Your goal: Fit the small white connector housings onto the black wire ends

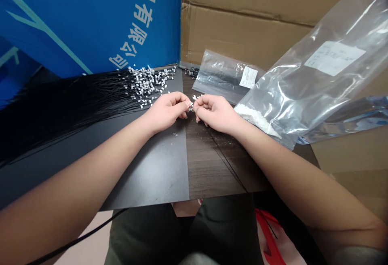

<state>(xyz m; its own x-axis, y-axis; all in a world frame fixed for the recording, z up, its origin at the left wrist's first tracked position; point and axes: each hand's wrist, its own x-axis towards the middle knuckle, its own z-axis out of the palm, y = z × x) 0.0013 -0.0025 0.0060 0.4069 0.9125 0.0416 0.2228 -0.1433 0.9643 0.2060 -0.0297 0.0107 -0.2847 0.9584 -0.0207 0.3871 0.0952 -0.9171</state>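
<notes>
My left hand is closed in a pinch, with a small white plastic connector at its fingertips. Close beside it, my right hand is also pinched. Thin black wires run from under its fingers to the table's front edge; their ends are hidden by the fingers. The fingertips of both hands nearly meet, and a few loose white connectors lie just behind them. To the left spreads a large bundle of black wires, many tipped with white connectors.
A clear bag holding white pieces leans at the right. Behind my right hand lies a flatter labelled plastic bag. A blue panel and a cardboard box stand at the back. The dark table ends before my lap.
</notes>
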